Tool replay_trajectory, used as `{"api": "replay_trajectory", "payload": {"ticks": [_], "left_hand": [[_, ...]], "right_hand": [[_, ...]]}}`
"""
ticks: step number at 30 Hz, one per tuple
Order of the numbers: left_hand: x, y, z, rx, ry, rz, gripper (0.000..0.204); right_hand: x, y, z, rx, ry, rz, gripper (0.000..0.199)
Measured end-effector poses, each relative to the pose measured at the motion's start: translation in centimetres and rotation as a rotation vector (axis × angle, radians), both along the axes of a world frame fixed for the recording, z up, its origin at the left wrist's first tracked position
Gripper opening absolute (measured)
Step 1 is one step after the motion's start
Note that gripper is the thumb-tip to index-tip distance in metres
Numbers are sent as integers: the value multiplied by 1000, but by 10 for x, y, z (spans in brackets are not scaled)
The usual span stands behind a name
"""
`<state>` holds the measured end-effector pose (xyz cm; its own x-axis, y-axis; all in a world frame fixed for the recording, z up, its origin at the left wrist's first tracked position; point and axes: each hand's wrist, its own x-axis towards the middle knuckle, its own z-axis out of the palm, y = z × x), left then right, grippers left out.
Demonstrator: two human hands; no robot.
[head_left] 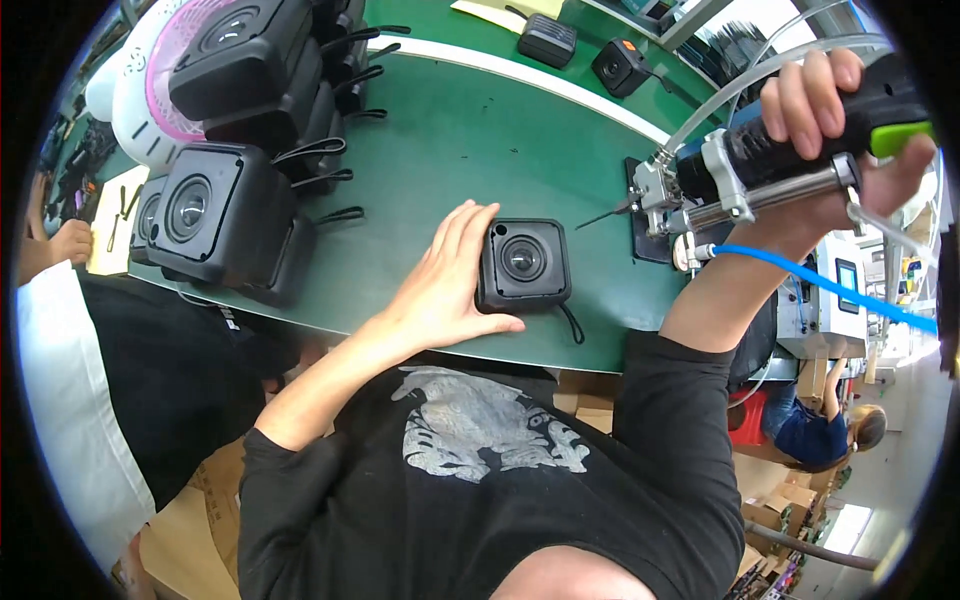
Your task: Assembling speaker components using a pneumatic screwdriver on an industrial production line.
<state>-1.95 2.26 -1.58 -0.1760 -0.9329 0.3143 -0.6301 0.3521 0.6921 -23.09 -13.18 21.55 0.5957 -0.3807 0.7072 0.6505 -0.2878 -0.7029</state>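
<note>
While the left hand (445, 285) lies flat and open against a small black cube speaker (524, 263), the right hand (830, 140) grips a dispensing gun (760, 170). Brown cartons (790, 500) sit below the green belt (470, 150).

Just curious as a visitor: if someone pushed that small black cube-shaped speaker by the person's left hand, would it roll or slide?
The small black speaker looks boxy with rounded corners and lies flat on the green belt, so it would probably slide, not roll. Its casing looks rigid. The thin loop strap at its corner looks floppy and would likely trail behind. The left hand steadies one side.
</note>
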Motion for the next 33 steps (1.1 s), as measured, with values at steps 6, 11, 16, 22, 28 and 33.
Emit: {"api": "replay_trajectory", "payload": {"ticks": [6, 11, 16, 22, 28, 33], "left_hand": [[-15, -20, 27, -182, -155, -51, 105], [-25, -27, 28, 12, -335, -91, 100], [-27, -24, 25, -58, -392, -27, 97], [-27, -26, 26, -18, -398, -44, 96], [-17, -45, 28, -9, -387, -31, 94], [-13, -48, 23, -57, -391, -27, 87]], "right_hand": [[9, -2, -5, -6, 46, 34, 68], [15, -7, -13, -14, 71, 70, 68], [25, -7, -38, 38, 131, 125, 64], [22, -13, -45, 16, 169, 139, 64], [9, 16, 0, 56, -39, 1, 55], [-8, 24, 22, -102, -25, 108, 56]]}}
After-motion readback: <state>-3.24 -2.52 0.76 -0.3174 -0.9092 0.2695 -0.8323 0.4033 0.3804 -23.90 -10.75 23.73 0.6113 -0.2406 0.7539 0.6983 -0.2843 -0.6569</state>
